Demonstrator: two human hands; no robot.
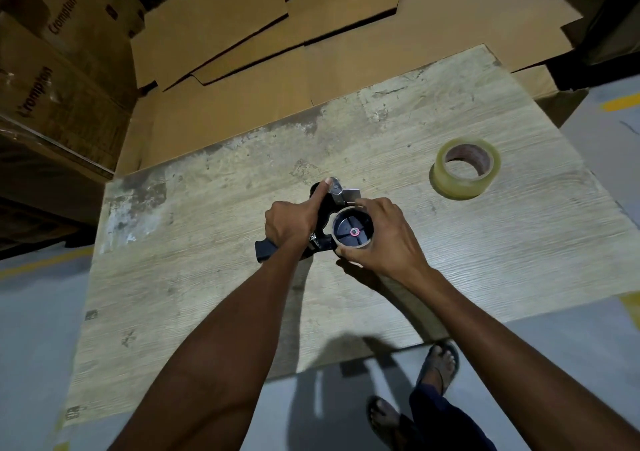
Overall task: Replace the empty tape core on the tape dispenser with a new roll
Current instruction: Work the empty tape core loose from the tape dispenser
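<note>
A black tape dispenser (pixel 327 208) lies on its side in the middle of a worn wooden table (pixel 214 277). My left hand (pixel 292 223) is shut on its body, thumb stretched toward the metal blade end, with the black handle (pixel 265 251) sticking out below the wrist. My right hand (pixel 384 239) wraps its fingers around the empty tape core (pixel 370 229), which sits on the dispenser's black hub (pixel 351 230). A new roll of clear tape (pixel 465 168) lies flat on the table at the right, apart from both hands.
Flattened cardboard sheets (pixel 311 34) lie beyond the table's far edge. Stacked printed cartons (pixel 52 69) stand at the left. Grey floor (pixel 34 346) with yellow lines surrounds the table, and my sandalled feet (pixel 440 364) stand at its near edge.
</note>
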